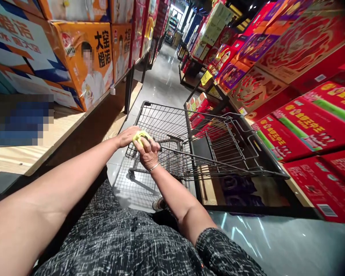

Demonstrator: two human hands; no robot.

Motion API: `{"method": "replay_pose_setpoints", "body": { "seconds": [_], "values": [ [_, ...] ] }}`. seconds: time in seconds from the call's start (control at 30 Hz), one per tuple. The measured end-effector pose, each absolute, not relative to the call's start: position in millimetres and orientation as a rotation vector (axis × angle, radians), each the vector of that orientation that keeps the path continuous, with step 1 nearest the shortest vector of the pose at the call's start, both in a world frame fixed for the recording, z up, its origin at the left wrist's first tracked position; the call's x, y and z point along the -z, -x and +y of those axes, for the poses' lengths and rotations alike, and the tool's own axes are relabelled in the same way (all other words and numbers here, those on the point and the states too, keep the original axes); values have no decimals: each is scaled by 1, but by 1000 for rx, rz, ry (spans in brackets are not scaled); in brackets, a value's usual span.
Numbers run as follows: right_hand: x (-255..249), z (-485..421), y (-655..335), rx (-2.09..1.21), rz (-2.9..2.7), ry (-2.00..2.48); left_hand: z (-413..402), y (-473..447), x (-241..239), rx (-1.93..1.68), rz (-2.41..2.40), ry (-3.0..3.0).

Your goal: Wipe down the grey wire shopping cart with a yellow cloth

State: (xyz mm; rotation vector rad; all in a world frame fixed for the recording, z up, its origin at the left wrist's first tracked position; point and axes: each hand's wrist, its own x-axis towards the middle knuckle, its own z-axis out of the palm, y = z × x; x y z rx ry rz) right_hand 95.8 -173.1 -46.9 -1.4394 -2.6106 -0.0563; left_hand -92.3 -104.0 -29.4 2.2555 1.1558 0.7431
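A black wire shopping cart (169, 119) stands tilted in view ahead of me. My right hand (148, 154) is closed around a crumpled yellow cloth (143, 135), pressed on the cart's near bar. Just to its left, my left hand (128, 136) is closed on the same bar at the cart's near corner, touching the cloth. The cloth partly covers its fingertips. A thin bracelet circles my right wrist.
Orange drink cartons (96, 76) are stacked on a wooden shelf (66, 140) at left. Red gift boxes (287, 132) fill the display on the right, close to the cart. A grey tiled aisle (168, 69) runs ahead between them.
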Motion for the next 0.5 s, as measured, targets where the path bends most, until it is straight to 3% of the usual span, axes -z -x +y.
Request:
{"method": "replay_pose_setpoints", "body": {
  "seconds": [0.17, 0.3, 0.5],
  "values": [
    [113, -187, -110, -120, -2942, 1243, -106, 85, 26, -730, 1204, -2193],
    [156, -200, -111, -286, -3022, 1333, -104, 81, 30, -684, 1250, -2315],
    [138, -199, -111, -298, -2957, 1376, -101, 83, 32, -741, 1162, -2380]
  ]
}}
